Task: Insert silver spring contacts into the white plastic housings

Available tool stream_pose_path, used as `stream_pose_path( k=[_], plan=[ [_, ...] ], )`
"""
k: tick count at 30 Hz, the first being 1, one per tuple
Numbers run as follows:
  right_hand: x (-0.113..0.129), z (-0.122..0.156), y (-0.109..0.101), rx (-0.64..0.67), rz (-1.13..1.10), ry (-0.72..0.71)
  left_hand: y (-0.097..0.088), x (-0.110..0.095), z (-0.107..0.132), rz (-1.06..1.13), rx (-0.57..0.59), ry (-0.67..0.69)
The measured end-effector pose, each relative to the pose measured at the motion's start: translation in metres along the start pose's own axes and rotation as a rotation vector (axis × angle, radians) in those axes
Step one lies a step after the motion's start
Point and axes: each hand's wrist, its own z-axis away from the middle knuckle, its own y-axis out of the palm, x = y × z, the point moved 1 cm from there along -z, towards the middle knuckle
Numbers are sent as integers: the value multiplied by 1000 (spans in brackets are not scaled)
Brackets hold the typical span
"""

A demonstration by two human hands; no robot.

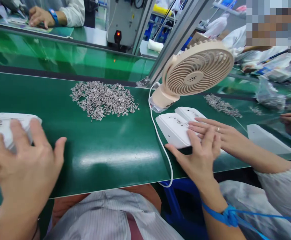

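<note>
My left hand (22,166) is at the lower left with fingers spread, its fingertips resting on a white power strip housing (0,123) at the left edge of the green belt (105,150). My right hand (200,156), with a blue strap on its wrist, lies with stretched fingers on the near end of another white power strip (170,126), thumb apart along its near edge. A co-worker's hand (225,133) with a ring reaches in from the right and lies flat on the same strip. A second white strip (188,112) lies just behind it.
A pile of small metal parts (102,99) lies mid-belt; a smaller pile (222,105) lies at the right. A beige desk fan (198,68) stands behind the strips, its white cable (160,143) hanging over the front edge. Another white housing (268,140) lies far right. A person's hand (40,16) works at the far bench.
</note>
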Motion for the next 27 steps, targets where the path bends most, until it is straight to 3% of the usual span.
stream_pose_path(
  k=[2, 4, 7, 11, 14, 17, 19, 21, 24, 27],
  plan=[
    [6, 4, 6, -11, -29, 0, 11, -9, 4, -186, 46, -11],
    [6, 7, 9, -10, -91, 34, 24, -20, 9, -241, 65, 117],
    [-3, 7, 5, 24, -198, 137, 37, -35, 12, -274, 1, 296],
    [4, 2, -16, -27, -277, 279, 38, -55, 16, -297, -114, 427],
    [37, -1, -35, 17, -477, 118, 33, -71, 21, -224, -170, 491],
    [71, -4, -41, 280, -742, -204, 34, -78, 29, -44, -140, 437],
    [83, -13, -33, 440, -855, -289, 37, -77, 33, 33, -132, 356],
    [83, -31, -14, 514, -935, -191, 40, -76, 36, 35, -157, 291],
    [72, -66, 28, 440, -882, 94, 38, -74, 37, 15, -181, 256],
    [63, -97, 72, 439, -669, 104, 32, -66, 33, 45, -183, 231]
  ],
)
